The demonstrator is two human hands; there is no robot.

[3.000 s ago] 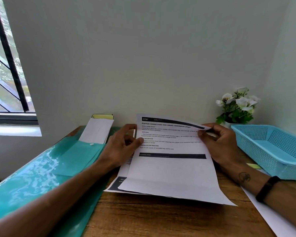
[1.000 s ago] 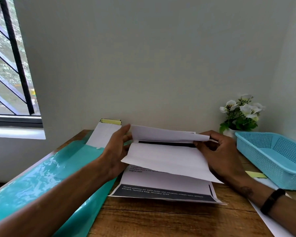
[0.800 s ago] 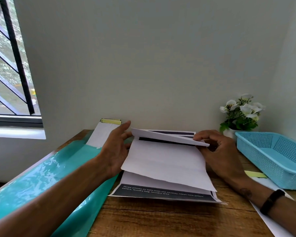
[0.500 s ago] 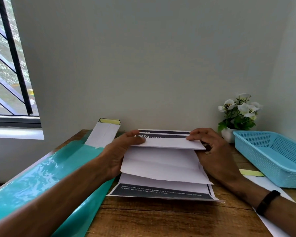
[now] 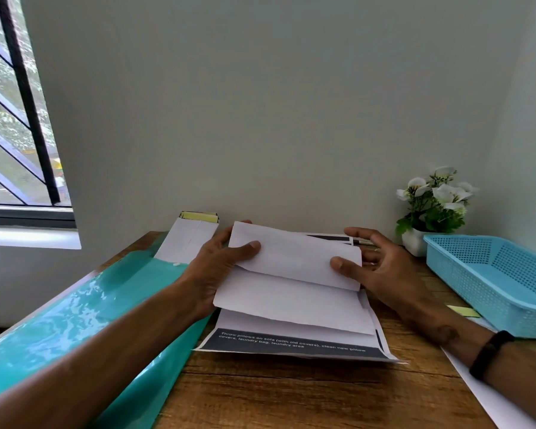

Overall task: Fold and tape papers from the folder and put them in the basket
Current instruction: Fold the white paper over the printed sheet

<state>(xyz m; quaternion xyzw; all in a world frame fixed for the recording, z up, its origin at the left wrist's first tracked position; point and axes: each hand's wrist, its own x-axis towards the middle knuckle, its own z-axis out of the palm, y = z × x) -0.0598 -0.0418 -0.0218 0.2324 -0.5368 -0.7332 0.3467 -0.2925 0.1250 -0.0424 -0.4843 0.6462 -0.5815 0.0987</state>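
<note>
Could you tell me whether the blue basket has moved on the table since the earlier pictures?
No. The blue basket sits just right of the flower pot by the wall, as before; only the camera shifted.

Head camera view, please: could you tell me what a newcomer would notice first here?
Probably the white paper at the centre, half folded and held at each end by the left hand and the right hand above a printed sheet. Next, the shiny green folder on the left and the blue basket at the right.
</note>
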